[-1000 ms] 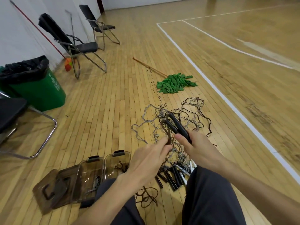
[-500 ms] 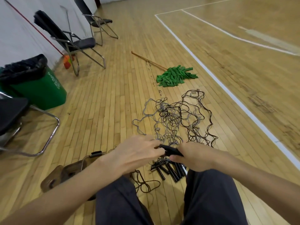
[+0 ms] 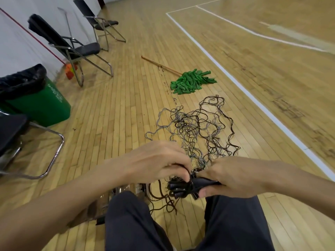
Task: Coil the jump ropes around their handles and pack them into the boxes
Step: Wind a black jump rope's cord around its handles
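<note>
Head view, right hand (image 3: 241, 176): I grip a pair of black handles (image 3: 204, 183) sideways above my knees.
Left hand (image 3: 157, 160): fingertips pinch cord at the handle ends, probably mid-wrap.
Ropes (image 3: 197, 127): tangled on the floor ahead.
Box (image 3: 117, 192): mostly hidden under my arm.
Next: pull slack free, wind again.

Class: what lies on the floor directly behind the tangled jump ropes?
A green mop with a wooden handle lies just beyond the tangled jump ropes. Whether they touch cannot be told.
</note>
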